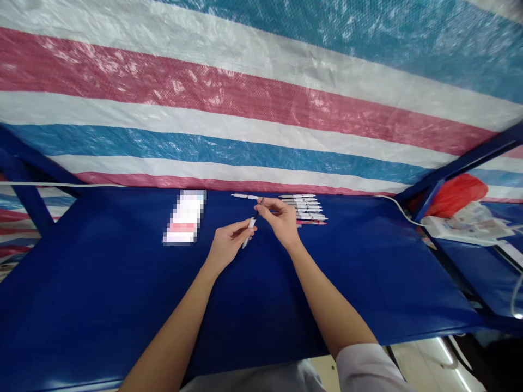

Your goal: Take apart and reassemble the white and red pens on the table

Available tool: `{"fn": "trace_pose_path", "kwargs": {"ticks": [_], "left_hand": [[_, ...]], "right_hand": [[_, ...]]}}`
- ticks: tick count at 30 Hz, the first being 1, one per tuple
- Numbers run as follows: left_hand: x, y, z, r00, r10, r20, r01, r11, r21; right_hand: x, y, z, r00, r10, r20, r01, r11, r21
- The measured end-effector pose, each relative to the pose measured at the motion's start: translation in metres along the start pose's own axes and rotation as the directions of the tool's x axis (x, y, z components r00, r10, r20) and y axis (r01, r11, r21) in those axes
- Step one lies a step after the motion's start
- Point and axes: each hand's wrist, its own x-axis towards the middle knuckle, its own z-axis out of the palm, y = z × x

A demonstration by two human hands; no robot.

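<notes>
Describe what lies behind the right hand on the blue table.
White pens in a row and a reddish pen show past the right hand, which covers some of their left ends, so those cannot be seen.

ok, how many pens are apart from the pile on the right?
2 visible: a held pen, in the left hand and right hand, and a loose pen near the back edge of the table, left of the pile. Hands may hide others.
</notes>
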Motion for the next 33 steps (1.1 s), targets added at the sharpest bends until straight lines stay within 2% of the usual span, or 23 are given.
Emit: {"fn": "trace_pose_path", "kwargs": {"ticks": [3, 6, 10, 13, 17, 20, 22, 24, 26, 29, 33], "left_hand": [[-0.001, -0.001, 0.000, 0.999, 0.019, -0.039, -0.019, 1.000, -0.005], [-0.002, 0.001, 0.001, 0.997, 0.045, -0.061, -0.044, 0.999, 0.019], [-0.004, 0.005, 0.001, 0.994, 0.093, -0.062, -0.088, 0.994, 0.072], [-0.005, 0.007, 0.001, 0.994, 0.089, -0.068, -0.084, 0.993, 0.079], [-0.005, 0.006, 0.000, 0.995, 0.059, -0.076, -0.053, 0.996, 0.075], [-0.004, 0.006, -0.001, 0.996, 0.049, -0.075, -0.043, 0.996, 0.076], [-0.003, 0.006, -0.001, 0.997, 0.044, -0.071, -0.039, 0.996, 0.078], [-0.003, 0.005, 0.000, 0.997, 0.036, -0.063, -0.031, 0.996, 0.085], [-0.002, 0.005, 0.001, 0.998, 0.031, -0.058, -0.025, 0.996, 0.091], [-0.002, 0.004, 0.002, 0.998, 0.035, -0.053, -0.029, 0.994, 0.101], [-0.002, 0.002, 0.003, 0.998, 0.044, -0.049, -0.038, 0.991, 0.127]], "right_hand": [[-0.003, 0.000, -0.002, 0.999, -0.002, 0.039, 0.005, 0.998, -0.064], [-0.005, 0.003, -0.003, 0.999, 0.011, 0.037, -0.009, 0.998, -0.057], [-0.007, 0.008, -0.003, 0.999, 0.042, 0.026, -0.041, 0.998, -0.054], [-0.009, 0.008, -0.008, 0.997, 0.037, 0.067, -0.029, 0.991, -0.128], [-0.010, 0.003, -0.029, 0.983, 0.055, 0.176, -0.012, 0.972, -0.236], [-0.011, 0.002, -0.056, 0.979, -0.009, 0.204, 0.079, 0.938, -0.337], [-0.013, 0.004, -0.076, 0.964, -0.086, 0.250, 0.199, 0.857, -0.474], [-0.015, 0.008, -0.094, 0.936, -0.156, 0.315, 0.328, 0.712, -0.621], [-0.018, 0.012, -0.107, 0.908, -0.178, 0.379, 0.411, 0.552, -0.725], [-0.021, 0.017, -0.117, 0.860, -0.166, 0.482, 0.508, 0.362, -0.782], [-0.022, 0.021, -0.118, 0.822, -0.141, 0.552, 0.569, 0.229, -0.790]]}}
